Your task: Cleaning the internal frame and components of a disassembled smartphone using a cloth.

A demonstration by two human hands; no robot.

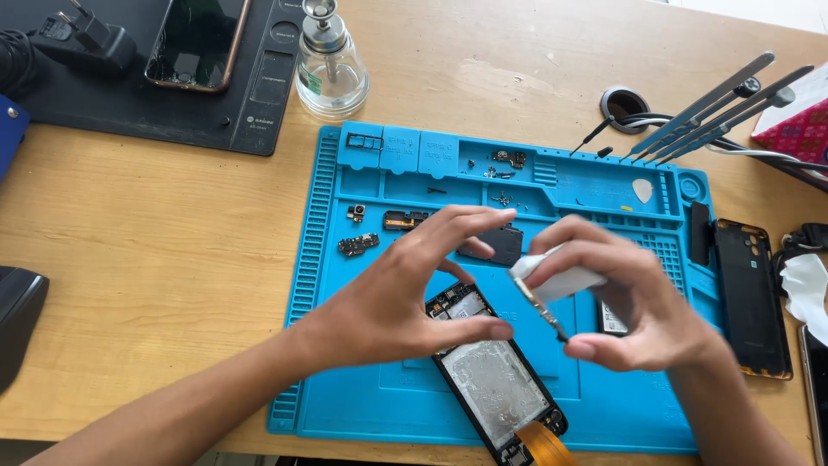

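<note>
My wooden desk (155, 224) fills the frame, and the blue silicone work mat (345, 380) covers most of its middle and right. On the mat, at lower centre, lies the opened phone (492, 380), its long axis running from upper left down to lower right, an orange flex strip trailing off its lower end at the bottom edge. At upper left a black pad (129, 103) carries another phone face up, with a clear glass liquid dispenser (331, 65) just beside it. A dark back cover (752, 298) rests off the mat's right edge, and a fan of metal pry tools (716, 108) stands at upper right.

My left hand (388, 302) hovers over the upper end of the opened phone, fingers spread and curled, thumb tip low near the frame; I cannot tell whether it touches, and it holds nothing I can see. My right hand (630, 311) sits to the right and slightly above, closed on a folded white wipe (561, 278) and a thin metal tool (542, 311) that slants down towards the phone's right edge. The phone lies just below and between both hands, the left one nearer. Small boards (358, 244) and loose screws sit in the mat's upper trays.
</note>
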